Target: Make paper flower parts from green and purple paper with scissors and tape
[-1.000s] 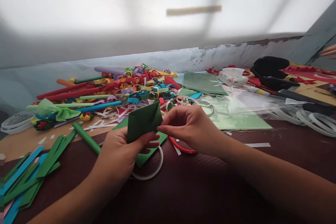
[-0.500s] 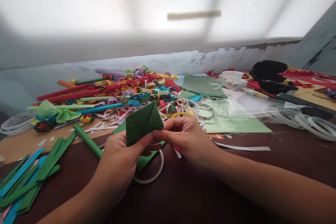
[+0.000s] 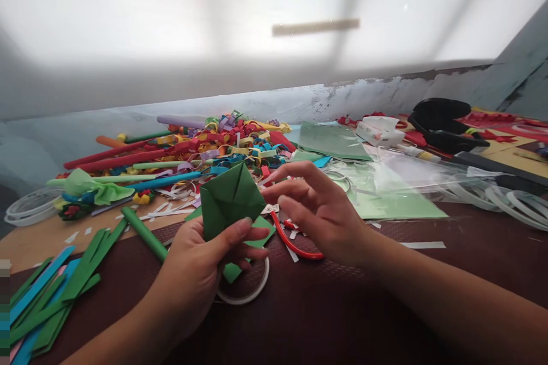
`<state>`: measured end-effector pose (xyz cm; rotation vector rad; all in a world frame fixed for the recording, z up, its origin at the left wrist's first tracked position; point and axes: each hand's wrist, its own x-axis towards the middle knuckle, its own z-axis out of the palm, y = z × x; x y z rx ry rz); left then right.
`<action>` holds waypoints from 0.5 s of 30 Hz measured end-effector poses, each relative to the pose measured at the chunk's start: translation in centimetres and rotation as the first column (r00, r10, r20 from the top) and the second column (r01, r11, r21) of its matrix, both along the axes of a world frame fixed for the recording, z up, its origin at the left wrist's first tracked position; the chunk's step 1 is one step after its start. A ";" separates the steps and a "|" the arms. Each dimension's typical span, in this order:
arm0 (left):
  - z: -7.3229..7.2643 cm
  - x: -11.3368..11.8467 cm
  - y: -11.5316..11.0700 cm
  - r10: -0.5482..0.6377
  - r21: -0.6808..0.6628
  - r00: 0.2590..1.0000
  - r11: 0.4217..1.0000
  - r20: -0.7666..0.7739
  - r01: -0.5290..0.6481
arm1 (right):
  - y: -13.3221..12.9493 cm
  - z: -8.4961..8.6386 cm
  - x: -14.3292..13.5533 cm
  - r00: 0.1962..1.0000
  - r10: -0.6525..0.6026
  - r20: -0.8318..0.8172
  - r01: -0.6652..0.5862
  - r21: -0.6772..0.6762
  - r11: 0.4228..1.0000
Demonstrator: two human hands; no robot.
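A folded dark green paper [image 3: 231,199] is pinched between the thumb and fingers of my left hand [image 3: 214,256], its creased face towards me. To its right, my right hand [image 3: 321,211] hovers with fingers apart and curved, holding nothing. Red-handled scissors [image 3: 295,248] lie on the table between the hands, partly under my right hand. Beneath my left hand are another green paper [image 3: 233,272] and a white tape ring [image 3: 257,291]. A green paper roll [image 3: 144,234] lies to the left.
Green and blue strips [image 3: 64,291] lie at the left front. Colourful paper chains and rolls [image 3: 184,151] are heaped at the back. Light green sheets [image 3: 398,205], a black case [image 3: 440,125] and white strip coils [image 3: 522,205] lie to the right.
My right hand has let go of the folded paper's corner and opened beside it, uncovering the scissors. The paper has tilted slightly in my left hand, whose lower fingers have spread.
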<state>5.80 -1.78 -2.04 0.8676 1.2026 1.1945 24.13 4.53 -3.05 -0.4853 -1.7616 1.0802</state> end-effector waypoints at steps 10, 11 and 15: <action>0.2 -0.6 0.0 -0.239 0.085 0.971 0.967 -0.026 0.241 | 1.1 0.5 1.1 0.969 0.068 0.240 -0.151 0.346 0.926; 0.1 -0.6 0.1 -0.238 0.091 0.971 0.966 -0.031 0.240 | 1.0 0.6 1.0 0.969 0.065 0.239 -0.146 0.341 0.929; -0.2 -0.4 0.2 -0.243 0.125 0.966 0.959 -0.092 0.253 | 0.7 0.8 0.7 0.978 -0.007 0.210 -0.057 0.298 0.953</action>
